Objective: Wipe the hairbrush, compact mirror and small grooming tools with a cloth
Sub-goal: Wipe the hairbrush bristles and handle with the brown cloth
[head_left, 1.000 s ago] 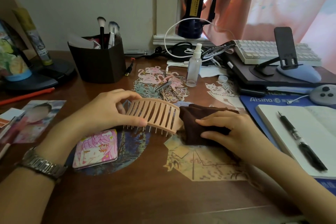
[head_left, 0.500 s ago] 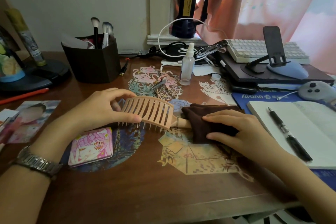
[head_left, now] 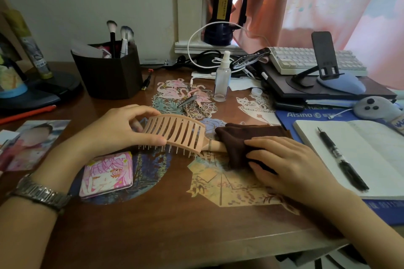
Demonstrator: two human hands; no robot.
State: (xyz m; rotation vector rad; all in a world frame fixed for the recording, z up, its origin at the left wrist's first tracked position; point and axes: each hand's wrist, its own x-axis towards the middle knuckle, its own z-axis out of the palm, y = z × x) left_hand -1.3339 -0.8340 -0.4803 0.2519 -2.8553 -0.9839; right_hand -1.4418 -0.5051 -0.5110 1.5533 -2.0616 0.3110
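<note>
Both hands busy: L hand [head_left: 118, 131] pinches hairbrush [head_left: 175, 132], R hand [head_left: 284, 164] grips cloth [head_left: 238, 140].

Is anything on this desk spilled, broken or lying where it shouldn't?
Nothing looks spilled or damaged. One small oddity: the spray bottle stands uncapped, and a small clear cap, probably its own, lies loose beside it. Otherwise the left hand holds the hairbrush while the right hand wraps the brown cloth round its handle.

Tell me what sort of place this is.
Probably a home desk used for both work and grooming: a white keyboard and open notebook share the brown wooden desk with a dark holder of makeup brushes.
</note>
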